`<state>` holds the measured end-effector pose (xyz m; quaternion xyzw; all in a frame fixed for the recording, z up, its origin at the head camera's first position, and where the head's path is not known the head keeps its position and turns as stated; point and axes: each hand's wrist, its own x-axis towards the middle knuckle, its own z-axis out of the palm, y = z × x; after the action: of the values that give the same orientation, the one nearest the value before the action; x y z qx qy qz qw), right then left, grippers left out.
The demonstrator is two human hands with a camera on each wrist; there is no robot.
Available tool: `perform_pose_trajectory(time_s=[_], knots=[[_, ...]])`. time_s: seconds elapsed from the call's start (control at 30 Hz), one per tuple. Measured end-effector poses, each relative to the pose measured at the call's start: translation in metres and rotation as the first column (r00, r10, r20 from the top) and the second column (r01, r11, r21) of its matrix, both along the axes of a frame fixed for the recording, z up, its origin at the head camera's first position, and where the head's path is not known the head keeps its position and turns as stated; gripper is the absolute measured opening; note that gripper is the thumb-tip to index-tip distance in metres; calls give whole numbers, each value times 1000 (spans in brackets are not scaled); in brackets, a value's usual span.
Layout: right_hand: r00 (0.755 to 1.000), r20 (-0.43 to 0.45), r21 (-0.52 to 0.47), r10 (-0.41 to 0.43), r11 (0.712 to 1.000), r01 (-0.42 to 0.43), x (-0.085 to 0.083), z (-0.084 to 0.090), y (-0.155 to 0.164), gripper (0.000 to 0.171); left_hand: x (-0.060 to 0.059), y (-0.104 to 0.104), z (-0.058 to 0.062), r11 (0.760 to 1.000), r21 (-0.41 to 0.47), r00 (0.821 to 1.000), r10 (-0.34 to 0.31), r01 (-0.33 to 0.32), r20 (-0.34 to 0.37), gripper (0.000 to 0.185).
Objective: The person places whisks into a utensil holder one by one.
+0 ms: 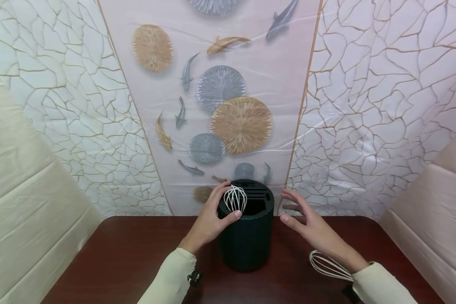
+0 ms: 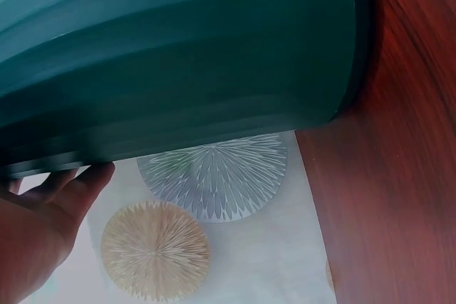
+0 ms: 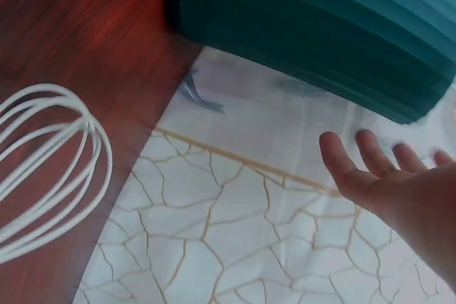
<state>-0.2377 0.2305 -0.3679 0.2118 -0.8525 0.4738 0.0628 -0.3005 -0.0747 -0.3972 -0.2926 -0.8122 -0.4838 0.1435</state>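
"Much room round the holder [image 1: 245, 245]?"

"There's a gap between its right side and the right hand [image 1: 309, 223], whose fingers are spread, holding nothing. The left hand [image 1: 212, 217] curves fingers and thumb round the left rim."

"And the whisk [image 1: 235, 198]?"

"Wires up in the holder's front compartment; I can't tell whether the left thumb touches it. A second whisk [image 1: 328, 267] lies near the right wrist."

"The edges?"

"The holder stands well apart from both sides of the dark red tabletop [image 1: 137, 257]. Behind is a patterned wall [image 1: 365, 105], flanked by cream panels [image 1: 433, 202]."
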Motion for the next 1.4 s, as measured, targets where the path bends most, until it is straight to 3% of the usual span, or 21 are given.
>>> perform_pose_trajectory(time_s=[0.2, 0.4, 0.57, 0.77, 0.93, 1.1, 1.4], knots=[[997, 80, 44, -12, 999, 8, 11, 5, 13, 42, 4, 2, -4, 1000, 10, 1000, 2, -2, 30, 71], [997, 40, 148, 71, 986, -76, 15, 5, 31, 33, 5, 2, -5, 999, 34, 1000, 10, -11, 19, 69], [989, -27, 236, 147, 962, -136, 16, -10, 59, 28, 2, 5, -5, 1000, 23, 1000, 5, -5, 13, 70], [980, -81, 313, 181, 938, -147, 20, -29, 87, 25, 1, 6, -5, 1000, 28, 999, 8, -9, 41, 73], [974, -62, 336, 216, 924, -183, 27, -36, 105, 23, 0, 6, -5, 999, 33, 999, 9, -10, 46, 72], [978, -98, 367, 182, 920, -135, 30, -45, 121, 29, 0, 6, -4, 999, 36, 999, 5, -7, 49, 73], [983, -36, 368, 181, 917, -156, 28, -61, 144, 27, 1, 2, 0, 999, 37, 997, -9, 6, 78, 74]])
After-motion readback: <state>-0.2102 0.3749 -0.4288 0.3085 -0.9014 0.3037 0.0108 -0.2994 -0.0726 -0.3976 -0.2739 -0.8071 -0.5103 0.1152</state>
